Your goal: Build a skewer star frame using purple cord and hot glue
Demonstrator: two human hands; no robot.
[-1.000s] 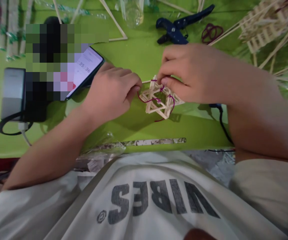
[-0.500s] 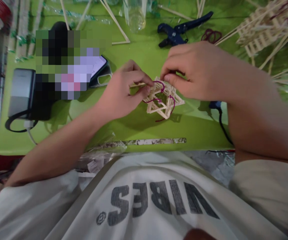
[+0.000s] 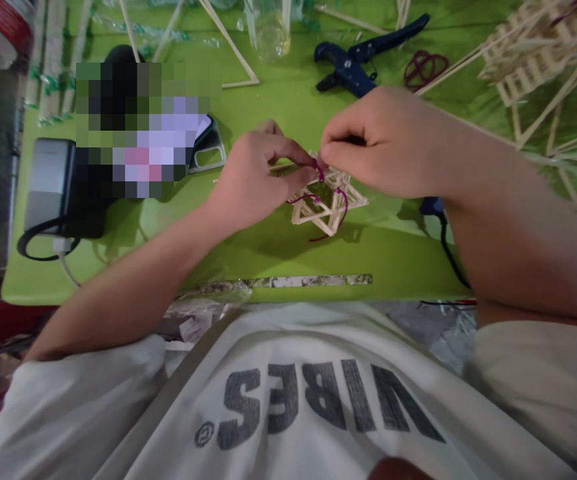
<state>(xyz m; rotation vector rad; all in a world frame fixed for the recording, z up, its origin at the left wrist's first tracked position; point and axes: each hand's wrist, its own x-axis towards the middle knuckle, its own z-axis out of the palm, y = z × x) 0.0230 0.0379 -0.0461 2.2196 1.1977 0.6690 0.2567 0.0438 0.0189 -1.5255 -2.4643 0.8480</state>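
A star-shaped lattice of thin wooden sticks [image 3: 331, 217] lies over the green table, with purple cord [image 3: 345, 203] looped on it in several places. My left hand [image 3: 263, 173] is at the star's upper left, thumb and forefinger pinched on the purple cord near a knot. My right hand [image 3: 378, 143] comes from the right with thumb and forefinger closed at the star's top edge, touching the left fingertips. What the right fingertips hold is too small to make out.
Beyond my hands lie a blue cutter [image 3: 351, 67], a coil of dark red cord [image 3: 425, 69] and a clear cup [image 3: 271, 37]. Stick structures [image 3: 523, 60] fill the upper right. A power bank [image 3: 51, 187] is left; a patterned strip [image 3: 293, 281] lies along the near edge.
My right fingertips have moved left and closed together against my left fingertips at the star's top. My left fingers have shifted slightly right onto the cord. The view has shifted slightly.
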